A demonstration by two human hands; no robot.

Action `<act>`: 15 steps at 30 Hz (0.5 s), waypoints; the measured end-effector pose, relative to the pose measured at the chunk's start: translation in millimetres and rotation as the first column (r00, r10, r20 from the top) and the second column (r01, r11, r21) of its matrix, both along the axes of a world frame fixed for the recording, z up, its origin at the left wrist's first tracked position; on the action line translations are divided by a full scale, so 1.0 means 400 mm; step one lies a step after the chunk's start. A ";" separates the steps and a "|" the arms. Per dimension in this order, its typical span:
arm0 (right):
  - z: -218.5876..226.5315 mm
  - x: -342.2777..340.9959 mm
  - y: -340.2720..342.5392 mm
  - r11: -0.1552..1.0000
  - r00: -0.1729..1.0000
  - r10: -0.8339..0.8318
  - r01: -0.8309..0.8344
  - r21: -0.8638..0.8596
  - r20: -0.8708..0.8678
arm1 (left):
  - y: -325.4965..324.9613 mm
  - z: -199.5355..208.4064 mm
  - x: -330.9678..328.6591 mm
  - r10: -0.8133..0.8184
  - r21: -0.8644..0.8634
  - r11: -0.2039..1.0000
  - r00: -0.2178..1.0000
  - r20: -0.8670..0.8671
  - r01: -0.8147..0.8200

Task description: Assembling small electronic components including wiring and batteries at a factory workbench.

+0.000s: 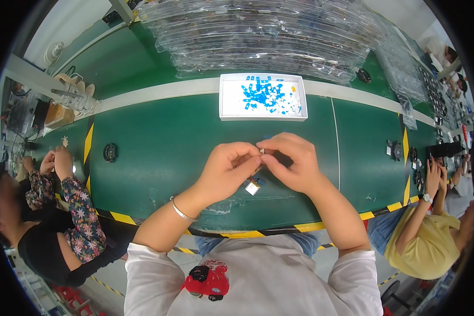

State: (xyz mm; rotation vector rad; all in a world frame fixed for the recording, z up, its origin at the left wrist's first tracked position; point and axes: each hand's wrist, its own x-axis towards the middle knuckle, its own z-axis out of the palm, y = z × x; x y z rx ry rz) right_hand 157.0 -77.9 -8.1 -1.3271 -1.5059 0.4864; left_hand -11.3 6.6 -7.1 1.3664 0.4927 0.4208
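My left hand (227, 167) and my right hand (293, 162) meet over the green bench, fingertips pinched together. Between them is a small pale piece (262, 151), mostly covered by the fingers; its kind cannot be made out. Just below the fingertips shows a small silvery rectangular part (252, 187) with a blue and dark piece at its upper edge. It looks like a small battery pack, and whether it is joined to the pinched piece is hidden. A bit of blue peeks out behind my right fingers.
Beyond my hands stands a white box (231, 112) with many small blue pieces. Stacked clear plastic trays (268, 37) fill the back. A round black part (110, 152) lies left, another (396, 151) right. Yellow-black tape (122, 217) edges the bench. People work at both sides.
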 end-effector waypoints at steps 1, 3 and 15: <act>0.003 -0.006 -0.001 0.999 0.999 -0.016 0.015 0.030 0.036 | 0.003 0.001 -0.002 0.001 -0.001 1.000 1.000 0.000 -0.001; 0.000 -0.007 0.001 0.998 0.997 -0.031 0.027 0.060 0.071 | 0.013 0.008 -0.004 -0.064 -0.033 0.997 0.997 -0.040 0.063; -0.007 0.005 0.002 0.969 0.981 0.070 -0.109 0.221 0.180 | 0.025 0.017 -0.006 -0.139 -0.234 0.964 0.989 -0.053 0.123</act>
